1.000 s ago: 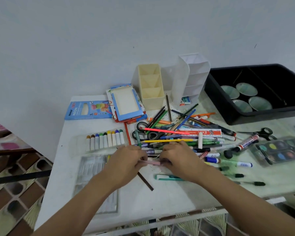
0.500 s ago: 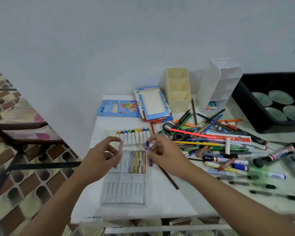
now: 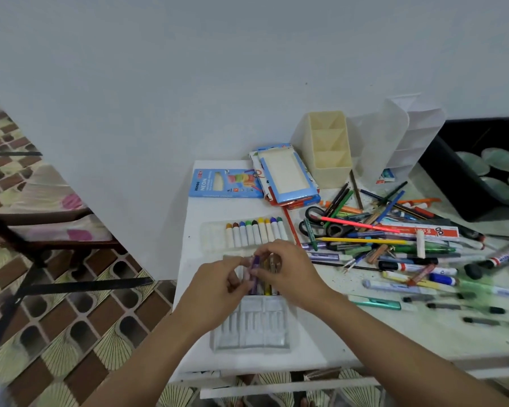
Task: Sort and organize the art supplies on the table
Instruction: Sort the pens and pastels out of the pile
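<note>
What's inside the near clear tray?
Clear tray: yellow crayon in an upper slot, purple crayon pinched above it; lower slots look empty. Left hand and right hand cover the rest.

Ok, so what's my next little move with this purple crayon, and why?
Probably lower the purple crayon into a free slot of the tray, beside the yellow crayon already there. The right hand pinches it just above the tray, the left hand close alongside, and the near slots look unfilled.

Pale wall [image 3: 188,69] behind. Black tub [image 3: 444,177] far right, four round green dishes [image 3: 500,158] inside. Brown-cream patterned floor tiles [image 3: 71,333] left. Dark frame [image 3: 71,245], floral cushion [image 3: 41,189].
</note>
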Available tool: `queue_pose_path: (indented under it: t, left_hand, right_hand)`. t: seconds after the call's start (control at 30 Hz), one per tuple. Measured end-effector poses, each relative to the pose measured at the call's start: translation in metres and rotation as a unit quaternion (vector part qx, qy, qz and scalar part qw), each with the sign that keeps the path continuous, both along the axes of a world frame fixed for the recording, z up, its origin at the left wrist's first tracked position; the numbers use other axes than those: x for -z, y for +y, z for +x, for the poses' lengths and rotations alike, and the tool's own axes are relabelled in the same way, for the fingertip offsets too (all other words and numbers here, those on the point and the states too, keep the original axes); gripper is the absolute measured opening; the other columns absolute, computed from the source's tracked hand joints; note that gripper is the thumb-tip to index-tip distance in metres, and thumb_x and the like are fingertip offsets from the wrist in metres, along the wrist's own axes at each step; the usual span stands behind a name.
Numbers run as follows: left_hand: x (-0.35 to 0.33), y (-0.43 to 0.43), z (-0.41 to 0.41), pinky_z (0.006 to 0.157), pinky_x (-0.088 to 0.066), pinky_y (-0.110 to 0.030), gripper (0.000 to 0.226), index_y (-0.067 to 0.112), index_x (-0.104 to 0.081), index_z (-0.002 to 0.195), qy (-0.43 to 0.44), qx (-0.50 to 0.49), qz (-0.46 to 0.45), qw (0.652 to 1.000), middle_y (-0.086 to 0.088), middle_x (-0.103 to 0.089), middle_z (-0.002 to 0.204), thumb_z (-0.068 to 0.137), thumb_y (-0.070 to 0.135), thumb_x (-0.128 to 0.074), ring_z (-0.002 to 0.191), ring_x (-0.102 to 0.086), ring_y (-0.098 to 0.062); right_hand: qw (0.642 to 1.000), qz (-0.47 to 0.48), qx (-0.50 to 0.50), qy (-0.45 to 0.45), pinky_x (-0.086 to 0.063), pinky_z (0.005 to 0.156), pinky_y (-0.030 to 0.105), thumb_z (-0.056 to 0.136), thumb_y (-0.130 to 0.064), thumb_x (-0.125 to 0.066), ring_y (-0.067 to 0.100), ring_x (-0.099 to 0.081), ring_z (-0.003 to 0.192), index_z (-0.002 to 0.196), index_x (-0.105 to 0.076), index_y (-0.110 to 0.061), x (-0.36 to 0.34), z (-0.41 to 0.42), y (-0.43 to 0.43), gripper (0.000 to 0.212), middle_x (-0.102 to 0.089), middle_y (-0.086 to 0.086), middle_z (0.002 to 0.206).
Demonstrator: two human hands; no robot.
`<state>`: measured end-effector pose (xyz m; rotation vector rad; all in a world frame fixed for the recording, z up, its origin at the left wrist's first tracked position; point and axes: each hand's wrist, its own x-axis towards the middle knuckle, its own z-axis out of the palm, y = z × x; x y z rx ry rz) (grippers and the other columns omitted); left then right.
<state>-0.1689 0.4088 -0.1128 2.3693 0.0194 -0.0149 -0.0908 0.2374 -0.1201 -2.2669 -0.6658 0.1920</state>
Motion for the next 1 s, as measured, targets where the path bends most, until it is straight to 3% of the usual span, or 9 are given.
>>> queue_pose_path:
  t: [0.2, 0.33, 0.43, 0.57, 0.83, 1.0]
  left_hand:
    - [-0.001, 0.005, -0.002, 0.069, -0.047, -0.011, 0.042, 0.031, -0.062, 0.132, -0.009, 0.031, -0.002, 0.999, 0.017, -0.071, 0.071, 0.092, 0.024, -0.071, 0.067, -0.065, -0.001]
    - [0.0, 0.011, 0.004, 0.072, -0.048, -0.026, 0.03, 0.035, -0.072, 0.118, -0.032, 0.051, 0.082, 0.995, 0.01, -0.061, 0.076, 0.088, 0.043, -0.071, 0.074, -0.057, -0.007]
    - [0.0, 0.015, 0.007, 0.067, -0.044, -0.025, 0.029, 0.03, -0.076, 0.111, -0.038, 0.051, 0.087, 0.994, 0.008, -0.055, 0.087, 0.085, 0.043, -0.074, 0.075, -0.054, -0.006]
    - [0.006, 0.02, 0.008, 0.061, -0.033, -0.012, 0.032, 0.029, -0.077, 0.111, -0.034, 0.066, 0.108, 0.991, 0.01, -0.05, 0.093, 0.085, 0.046, -0.072, 0.071, -0.048, 0.002]
    - [0.003, 0.019, 0.011, 0.067, -0.04, -0.022, 0.037, 0.034, -0.072, 0.12, -0.003, 0.062, 0.141, 0.988, 0.01, -0.047, 0.098, 0.087, 0.049, -0.068, 0.079, -0.053, -0.007]
    - [0.004, 0.013, 0.007, 0.072, -0.044, -0.022, 0.039, 0.031, -0.064, 0.131, -0.013, 0.061, 0.145, 0.987, 0.011, -0.045, 0.102, 0.093, 0.042, -0.065, 0.085, -0.054, -0.007]
  right_hand:
    - [0.998, -0.007, 0.008, -0.057, -0.045, 0.088, 0.029, 0.081, -0.028, -0.082, 0.013, -0.056, 0.1, 0.115, -0.07, -0.024, 0.013, -0.005, 0.002, 0.036, -0.067, -0.006, 0.101]
    - [0.993, -0.021, -0.003, -0.116, -0.049, 0.082, 0.037, 0.082, -0.023, -0.081, 0.017, -0.054, 0.093, 0.102, -0.078, -0.021, 0.019, -0.007, 0.001, 0.021, -0.062, -0.005, 0.095]
    - [0.988, -0.044, -0.025, -0.144, -0.05, 0.078, 0.044, 0.083, -0.028, -0.078, 0.019, -0.055, 0.092, 0.099, -0.078, -0.02, 0.021, -0.009, -0.001, 0.018, -0.06, -0.004, 0.097]
    - [0.986, -0.068, -0.043, -0.148, -0.049, 0.079, 0.047, 0.084, -0.036, -0.076, 0.019, -0.053, 0.097, 0.106, -0.077, -0.025, 0.018, -0.013, -0.002, 0.024, -0.058, -0.006, 0.101]
    - [0.984, -0.056, -0.038, -0.162, -0.051, 0.075, 0.046, 0.084, -0.031, -0.077, 0.024, -0.053, 0.094, 0.105, -0.076, -0.021, 0.024, -0.016, -0.004, 0.022, -0.059, -0.001, 0.103]
    - [0.989, -0.019, -0.048, -0.142, -0.05, 0.09, 0.039, 0.092, -0.031, -0.069, 0.017, -0.058, 0.096, 0.109, -0.075, -0.017, 0.02, -0.017, -0.012, 0.023, -0.064, -0.002, 0.106]
